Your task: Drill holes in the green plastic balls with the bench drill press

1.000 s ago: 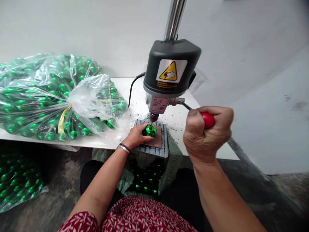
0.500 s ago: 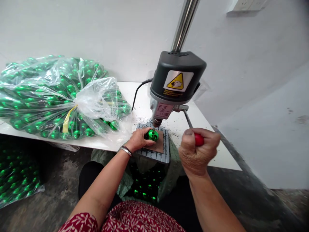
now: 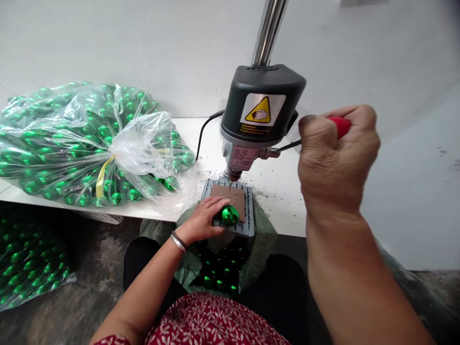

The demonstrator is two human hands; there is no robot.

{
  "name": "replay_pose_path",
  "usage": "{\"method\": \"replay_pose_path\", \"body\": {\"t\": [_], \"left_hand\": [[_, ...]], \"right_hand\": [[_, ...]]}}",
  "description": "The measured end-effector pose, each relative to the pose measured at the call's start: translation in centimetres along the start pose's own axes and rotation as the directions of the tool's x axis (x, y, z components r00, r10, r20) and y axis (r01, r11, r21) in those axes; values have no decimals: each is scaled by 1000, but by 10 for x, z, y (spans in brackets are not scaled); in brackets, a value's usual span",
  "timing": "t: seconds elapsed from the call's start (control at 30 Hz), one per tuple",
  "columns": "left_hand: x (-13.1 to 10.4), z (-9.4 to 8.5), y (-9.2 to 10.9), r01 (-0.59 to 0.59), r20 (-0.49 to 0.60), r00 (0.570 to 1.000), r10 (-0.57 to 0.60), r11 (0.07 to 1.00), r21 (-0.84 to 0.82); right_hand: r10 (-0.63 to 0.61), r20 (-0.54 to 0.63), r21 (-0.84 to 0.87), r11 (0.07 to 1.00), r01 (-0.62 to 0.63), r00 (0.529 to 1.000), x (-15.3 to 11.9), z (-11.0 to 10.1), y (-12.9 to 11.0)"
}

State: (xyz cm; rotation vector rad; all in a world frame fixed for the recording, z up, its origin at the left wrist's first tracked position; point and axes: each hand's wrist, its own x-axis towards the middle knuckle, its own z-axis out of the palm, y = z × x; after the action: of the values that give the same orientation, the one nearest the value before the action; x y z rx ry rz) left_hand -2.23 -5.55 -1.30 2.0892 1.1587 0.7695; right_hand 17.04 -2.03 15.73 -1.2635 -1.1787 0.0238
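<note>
A shiny green ball (image 3: 229, 215) lies at the front of a brown board (image 3: 235, 195) on the grey metal base (image 3: 248, 225) of a drill press (image 3: 268, 108). My left hand (image 3: 205, 218) is beside the ball, its fingertips at the ball's left side and its fingers and thumb spread apart. The thin drill bit (image 3: 230, 185) stands behind the ball, apart from it. My right hand (image 3: 338, 153) is wrapped round the red knob (image 3: 341, 126) of the press lever, which is raised to the right of the press head.
A tied clear bag of green balls (image 3: 72, 148) covers the left of the white table (image 3: 283, 191). Another bag of them (image 3: 30, 258) is at lower left. Below the base, a green sack (image 3: 258, 239) holds more balls. A black cable (image 3: 203, 132) runs behind the press.
My right hand has moved up and right with the lever knob. The ball has come forward from under the drill bit, and my left hand has moved toward me and loosened around it.
</note>
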Motion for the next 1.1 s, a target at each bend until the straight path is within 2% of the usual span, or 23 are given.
{"method": "replay_pose_path", "body": {"t": [0.1,0.17,0.23,0.27,0.3,0.33,0.4,0.47,0.53,0.6,0.67,0.73,0.8,0.83,0.87,0.93,1.0,1.1], "left_hand": [[-28,-24,8,14,20,1000,-14,1000,-13],[-42,-47,7,85,-1,996,-85,996,-13],[-44,-73,-3,224,-107,971,-213,970,96],[-40,-84,-10,316,-211,938,-274,926,205],[-33,-93,-19,409,-312,898,-311,853,324],[-24,-100,-28,468,-358,874,-329,766,440],[-2,-108,-43,550,-371,835,-406,587,594],[18,-109,-53,571,-315,800,-511,483,664],[27,-106,-57,569,-268,781,-564,466,677],[23,-103,-55,560,-267,799,-538,508,654],[6,-100,-48,557,-322,828,-459,611,562],[-18,-96,-37,533,-399,829,-392,770,351],[-43,-90,-24,463,-385,816,-431,886,-8],[-53,-85,-18,405,-327,826,-460,886,-224],[-60,-79,-12,353,-254,839,-481,836,-419],[-66,-64,-2,292,-98,872,-480,670,-683],[-62,-48,4,267,10,894,-447,516,-814],[-44,-25,9,252,88,901,-426,347,-904]], "right_hand": [[22,-5,-22,1000,-22,1000,-1,0,0],[19,-7,-30,999,-19,1000,-1,1,2],[2,-10,-20,1000,-3,1000,0,2,4],[-2,-14,-14,1000,2,1000,0,2,5],[-3,-16,-10,1000,2,1000,0,2,6],[1,-18,-6,1000,-1,1000,0,2,6],[12,-21,-4,1000,-12,1000,-1,1,5],[27,-16,-3,1000,-27,999,-2,0,2],[40,-4,2,999,-40,999,-2,-1,-2],[46,3,21,999,-46,999,-2,-1,-4],[35,3,42,999,-35,999,-2,-1,-4],[12,-1,46,999,-12,1000,-2,0,-2],[-6,-3,38,999,6,1000,-3,0,0],[-8,-4,37,999,8,1000,-3,1,0],[-8,-5,38,999,8,1000,-3,1,1],[-18,-6,45,999,18,1000,-3,1,1],[-49,-4,43,998,49,999,-3,1,2],[-69,2,40,997,69,998,-4,0,3]]}}
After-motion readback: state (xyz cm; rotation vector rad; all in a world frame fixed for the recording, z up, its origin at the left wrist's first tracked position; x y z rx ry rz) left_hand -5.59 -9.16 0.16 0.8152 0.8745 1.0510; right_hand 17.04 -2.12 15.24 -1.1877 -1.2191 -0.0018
